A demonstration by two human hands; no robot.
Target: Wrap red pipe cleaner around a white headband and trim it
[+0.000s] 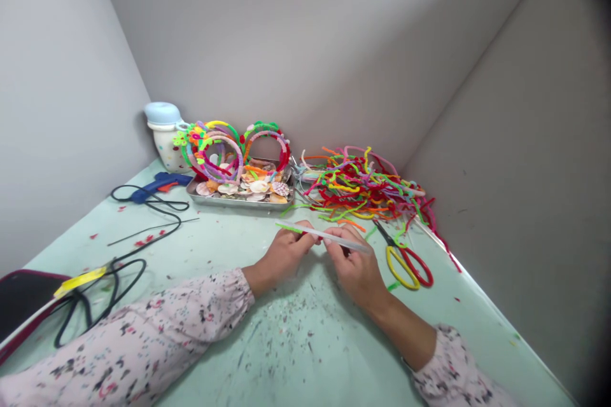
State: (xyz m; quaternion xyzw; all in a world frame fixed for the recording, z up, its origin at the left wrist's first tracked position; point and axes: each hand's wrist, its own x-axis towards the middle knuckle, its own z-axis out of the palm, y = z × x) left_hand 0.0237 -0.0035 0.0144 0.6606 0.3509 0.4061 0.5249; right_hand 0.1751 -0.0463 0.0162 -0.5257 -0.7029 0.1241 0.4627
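Note:
Both hands are close together above the middle of the table. Between them is a narrow whitish band (351, 243), which looks like a headband seen nearly edge-on. Bright green fuzzy pipe cleaner (289, 227) covers part of its left side, and a bit of red shows between the fingertips. My left hand (289, 248) is closed, thumb and fingers pinching the band near the red bit. From the other side my right hand (356, 270) is closed around it too, its fingertips almost meeting the left ones. The fingers hide part of the band.
Scissors (403, 261) with yellow and red handles lie right of my right hand. Behind are a pipe cleaner heap (367, 184) and a metal tray (238, 202) holding shells and wrapped headbands (224, 149). A blue glue gun (160, 186), its black cord (143, 261) and a cup (167, 140) are left.

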